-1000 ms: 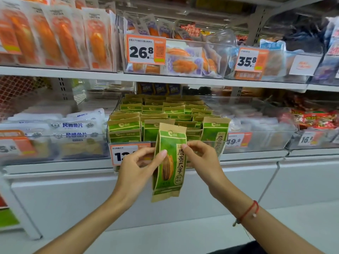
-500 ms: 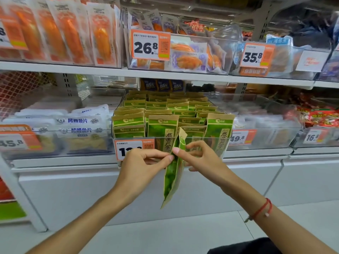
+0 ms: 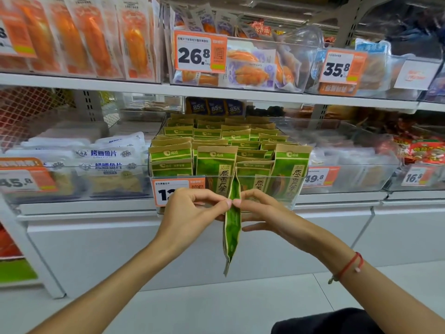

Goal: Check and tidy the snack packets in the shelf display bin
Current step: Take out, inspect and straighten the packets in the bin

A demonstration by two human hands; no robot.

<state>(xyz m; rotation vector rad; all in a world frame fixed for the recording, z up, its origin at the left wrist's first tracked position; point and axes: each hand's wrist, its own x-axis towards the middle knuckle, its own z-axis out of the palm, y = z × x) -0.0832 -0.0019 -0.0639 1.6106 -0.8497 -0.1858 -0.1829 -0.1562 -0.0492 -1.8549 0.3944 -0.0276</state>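
Meanwhile both hands' fingers [image 3: 222,203] pinch a green packet [image 3: 232,227] before the packed bin [image 3: 298,186].

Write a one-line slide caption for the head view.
Both hands, left hand and right hand, pinch a green-and-tan paper snack packet edge-on.

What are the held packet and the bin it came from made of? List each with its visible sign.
Held packet: looks like matte kraft paper, tan edges with green print; any inner lining can't be seen.
Display bin: clear glossy plastic, probably acrylic; packets show through its front wall.
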